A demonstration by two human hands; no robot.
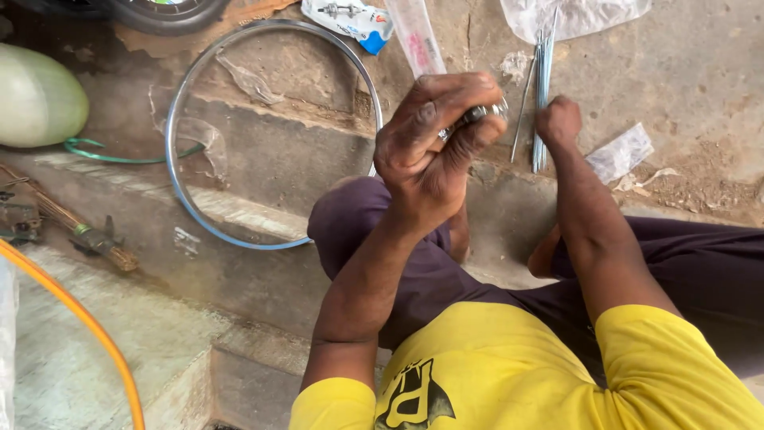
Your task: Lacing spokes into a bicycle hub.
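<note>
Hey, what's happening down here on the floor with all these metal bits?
A person in a yellow shirt sits on the concrete floor. The left hand is closed around a small shiny metal part, held up in front of them. The right hand is at a bundle of thin metal spokes that lies on the ground, partly inside a clear plastic bag. A bare metal wheel rim lies over the step to the left, apart from both hands.

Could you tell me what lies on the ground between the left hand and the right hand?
A thin loose spoke lies between the left hand and the right hand, seen from the head camera.
</note>
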